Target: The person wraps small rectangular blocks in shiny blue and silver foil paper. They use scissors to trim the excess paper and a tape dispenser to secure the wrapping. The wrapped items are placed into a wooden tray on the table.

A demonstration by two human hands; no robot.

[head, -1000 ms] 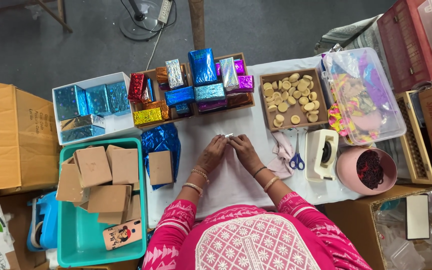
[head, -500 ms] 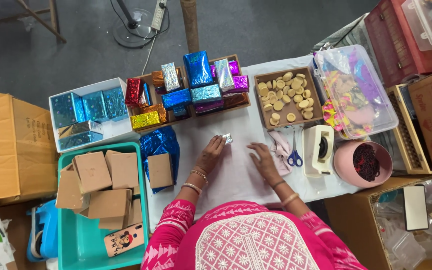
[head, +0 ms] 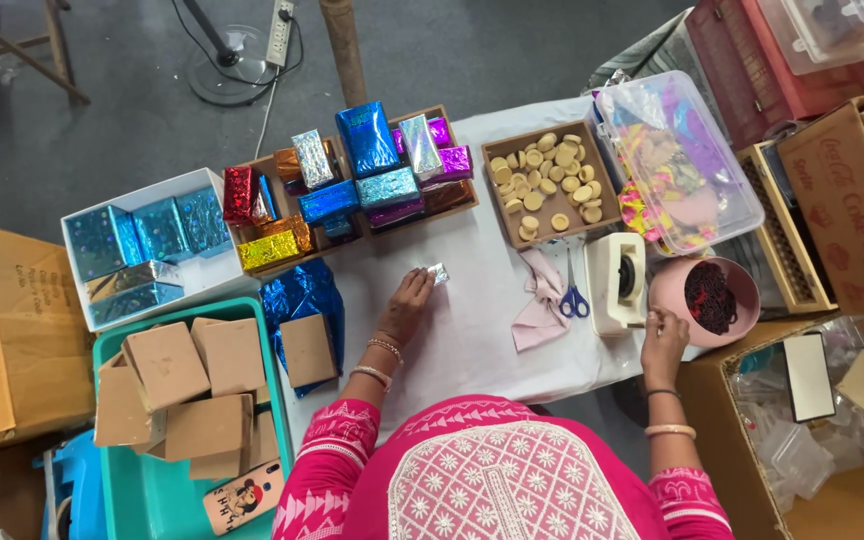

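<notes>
Head camera view, looking straight down on a person in a pink patterned top seated at a white-covered tabletop [head: 472,330]. Left hand [head: 407,305] rests on the cloth near the middle, its fingers [head: 422,285] pinching a small silver foil-wrapped piece [head: 438,273] that lies on the tabletop just in front of them. Right hand [head: 664,340] is well apart, out at the right edge of the tabletop, fingers [head: 658,320] curled at the base of a cream-coloured tape dispenser [head: 616,283] and beside a round pink bowl of dark pieces [head: 704,300]; whether they grip anything cannot be told.

Between the hands lie a folded pale pink cloth [head: 540,300] and blue-handled scissors [head: 573,297]. Behind these sits a shallow brown tray of round beige discs [head: 542,183], and right of it a clear plastic box of colourful trimmings [head: 677,165]. At the back centre, wooden trays hold shiny foil-wrapped boxes [head: 367,180] in blue, silver, purple, red and gold. A white box of blue foil-wrapped parcels [head: 142,250] stands to the left. Nearer the person, a crumpled sheet of blue foil [head: 302,295] lies under a plain brown cardboard box [head: 308,350], and a teal plastic tub [head: 167,495] holds more such boxes.
</notes>
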